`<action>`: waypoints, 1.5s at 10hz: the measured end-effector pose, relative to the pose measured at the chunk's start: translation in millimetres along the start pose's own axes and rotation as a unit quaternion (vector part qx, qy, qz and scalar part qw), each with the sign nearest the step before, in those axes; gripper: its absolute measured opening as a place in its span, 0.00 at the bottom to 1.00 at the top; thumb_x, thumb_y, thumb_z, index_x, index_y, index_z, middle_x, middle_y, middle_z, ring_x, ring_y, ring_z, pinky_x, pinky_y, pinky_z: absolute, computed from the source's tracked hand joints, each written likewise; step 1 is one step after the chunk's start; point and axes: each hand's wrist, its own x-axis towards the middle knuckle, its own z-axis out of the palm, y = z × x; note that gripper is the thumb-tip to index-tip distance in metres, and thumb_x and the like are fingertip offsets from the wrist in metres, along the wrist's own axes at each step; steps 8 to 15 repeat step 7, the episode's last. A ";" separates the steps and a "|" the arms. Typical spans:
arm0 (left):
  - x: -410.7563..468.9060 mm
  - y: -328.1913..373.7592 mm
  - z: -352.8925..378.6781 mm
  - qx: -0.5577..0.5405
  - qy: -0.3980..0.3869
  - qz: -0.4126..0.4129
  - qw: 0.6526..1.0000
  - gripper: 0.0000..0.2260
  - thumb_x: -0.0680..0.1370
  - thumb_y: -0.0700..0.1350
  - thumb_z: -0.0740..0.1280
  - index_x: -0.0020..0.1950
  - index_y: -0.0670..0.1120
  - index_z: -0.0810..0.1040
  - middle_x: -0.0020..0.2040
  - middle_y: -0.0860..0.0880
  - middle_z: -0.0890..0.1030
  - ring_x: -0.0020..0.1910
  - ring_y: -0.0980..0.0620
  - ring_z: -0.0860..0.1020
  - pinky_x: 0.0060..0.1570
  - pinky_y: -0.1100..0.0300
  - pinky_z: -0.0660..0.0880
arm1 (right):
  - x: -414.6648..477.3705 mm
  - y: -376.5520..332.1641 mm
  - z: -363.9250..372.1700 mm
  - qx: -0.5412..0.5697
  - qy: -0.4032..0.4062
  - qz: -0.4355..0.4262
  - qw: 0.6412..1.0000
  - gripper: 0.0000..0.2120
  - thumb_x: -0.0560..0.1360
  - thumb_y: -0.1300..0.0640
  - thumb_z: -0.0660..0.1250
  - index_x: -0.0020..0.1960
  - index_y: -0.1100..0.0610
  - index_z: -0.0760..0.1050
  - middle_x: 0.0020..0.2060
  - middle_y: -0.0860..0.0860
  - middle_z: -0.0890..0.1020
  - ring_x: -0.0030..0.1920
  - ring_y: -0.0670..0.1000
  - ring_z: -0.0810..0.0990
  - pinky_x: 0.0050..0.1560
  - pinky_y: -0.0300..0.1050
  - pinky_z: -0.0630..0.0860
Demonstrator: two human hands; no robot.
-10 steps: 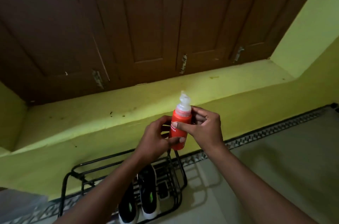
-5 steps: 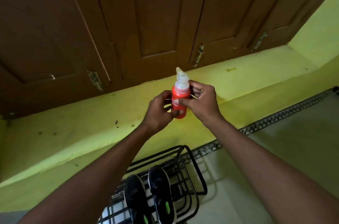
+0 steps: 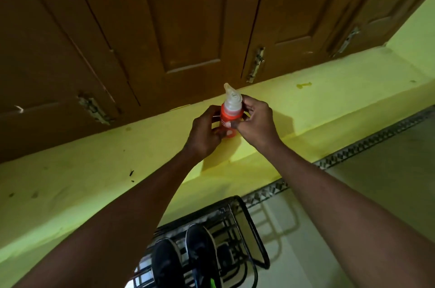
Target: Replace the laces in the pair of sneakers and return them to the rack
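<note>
Two hands hold one bottle, and its position has changed within the last second. Earlier the bottle sat in the air above the rack; now both arms are extended further and it stands upright over the yellow ledge [image 3: 329,99], beyond the rack. Whether its base touches the ledge cannot be told.

The left hand [image 3: 204,131] grips the lower red body with curled fingers. The bottle [image 3: 229,114] sits between the two sets of fingers, and its translucent cap [image 3: 231,99] projects above them. The right hand [image 3: 256,122] pinches the upper body just below the cap with thumb and fingers.

Judgement: the bottle is probably being put aside on the ledge. This frees both hands but does not advance the lacing itself. The sneakers [image 3: 202,247] lie on the rack [image 3: 253,228], well below the fingers and nearer the body, untouched. The state of their laces cannot be read from here.

Count, left to right:
- Hands: two, both on the bottle.
- Bottles: one, with one cap.
- Sneakers: two, dark, side by side, toes toward the ledge.
- Racks: one, black wire.
- Ledges: one.
- Brown wooden shutters [image 3: 188,16] above the fingers: several panels, with three metal latches [image 3: 256,63] visible.
</note>
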 end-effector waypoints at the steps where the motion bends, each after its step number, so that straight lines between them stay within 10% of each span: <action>1: 9.2 -8.1 3.9 0.005 -0.004 -0.007 1.000 0.22 0.73 0.34 0.75 0.65 0.45 0.75 0.59 0.50 0.83 0.59 0.55 0.81 0.55 0.65 0.79 | 7.0 10.9 2.8 -0.004 0.000 0.001 1.000 0.32 0.61 0.64 0.81 0.64 0.53 0.80 0.53 0.46 0.86 0.55 0.46 0.83 0.57 0.49 0.82; 3: 18.6 -13.0 8.9 0.013 -0.013 -0.014 1.000 0.23 0.74 0.31 0.72 0.67 0.44 0.75 0.58 0.52 0.81 0.57 0.57 0.80 0.50 0.78 0.72 | 15.2 28.6 1.1 0.019 -0.003 0.017 1.000 0.34 0.62 0.64 0.81 0.66 0.51 0.78 0.55 0.44 0.85 0.57 0.43 0.82 0.60 0.50 0.81; 6: -1.9 -2.2 6.6 0.012 0.034 -0.044 0.998 0.23 0.77 0.40 0.74 0.71 0.45 0.72 0.66 0.48 0.79 0.64 0.52 0.77 0.60 0.58 0.77 | -1.8 30.3 -4.2 -0.017 0.059 0.081 0.995 0.32 0.64 0.58 0.83 0.66 0.55 0.77 0.59 0.49 0.83 0.59 0.48 0.81 0.57 0.46 0.79; 7: -29.2 16.8 1.6 -0.027 0.100 -0.048 0.993 0.17 0.80 0.43 0.71 0.67 0.45 0.74 0.63 0.49 0.80 0.60 0.54 0.79 0.54 0.69 0.77 | -21.7 23.7 -9.4 0.027 0.107 0.109 0.988 0.20 0.67 0.59 0.82 0.56 0.56 0.79 0.50 0.49 0.84 0.51 0.49 0.83 0.52 0.47 0.80; 15: -29.2 16.8 1.6 -0.027 0.100 -0.048 0.993 0.17 0.80 0.43 0.71 0.67 0.45 0.74 0.63 0.49 0.80 0.60 0.54 0.79 0.54 0.69 0.77 | -21.7 23.7 -9.4 0.027 0.107 0.109 0.988 0.20 0.67 0.59 0.82 0.56 0.56 0.79 0.50 0.49 0.84 0.51 0.49 0.83 0.52 0.47 0.80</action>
